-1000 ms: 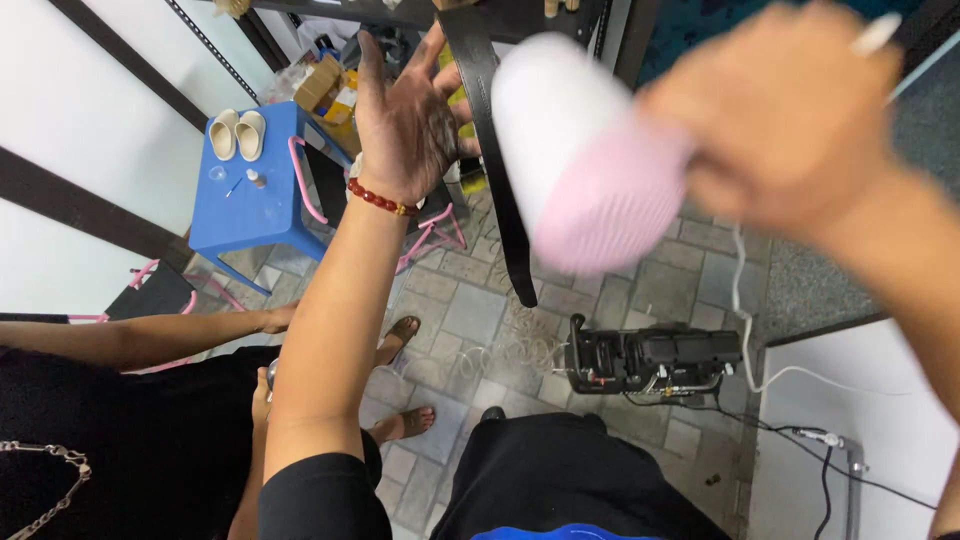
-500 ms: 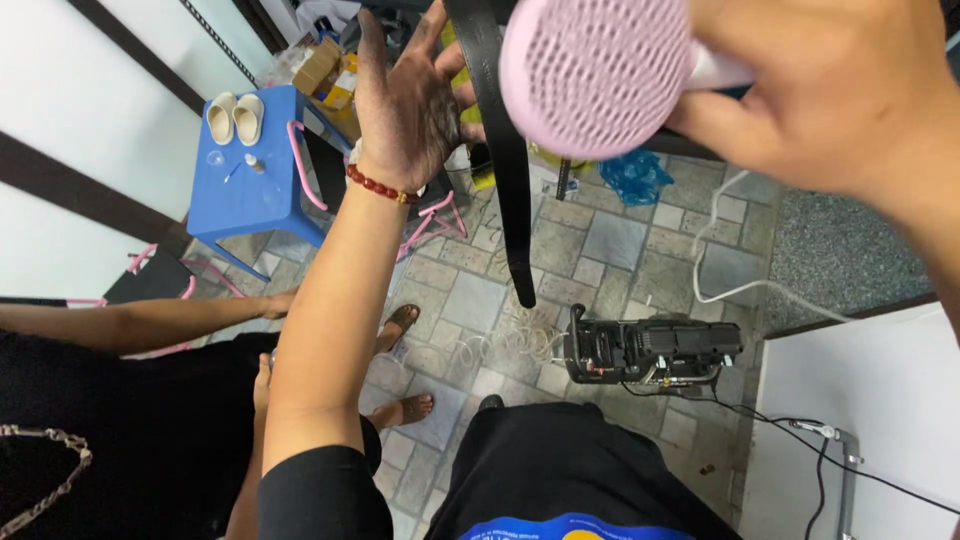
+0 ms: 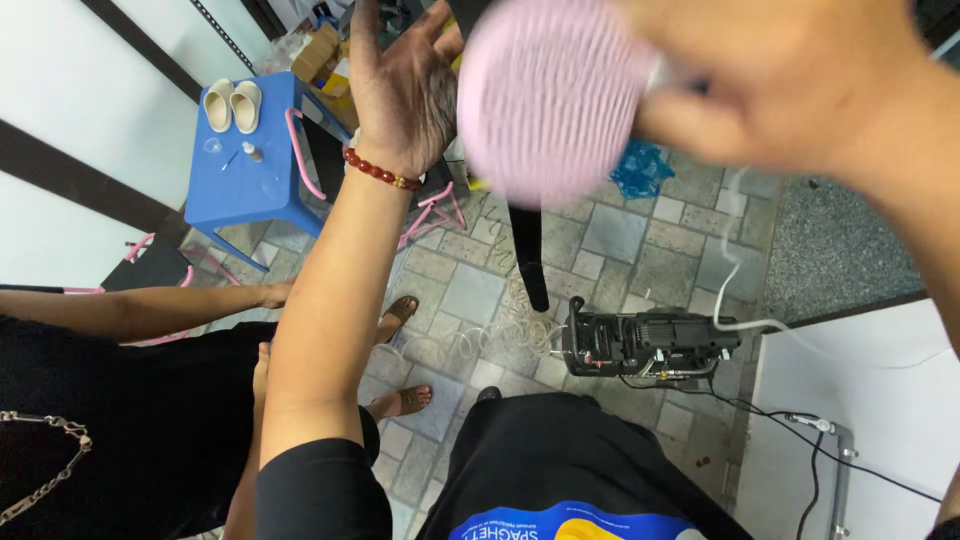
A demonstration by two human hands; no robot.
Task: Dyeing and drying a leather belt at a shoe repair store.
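The pink brush now sits lower and further left than half a second ago — blurred, its round bristled face just beside the left hand. The right hand keeps its grip closed around the brush's handle at the top right, also blurred. The left hand stays raised, palm open and fingers spread, a red bead bracelet at the wrist. Far left, the blue desk carries a pair of pale sandals — unchanged.
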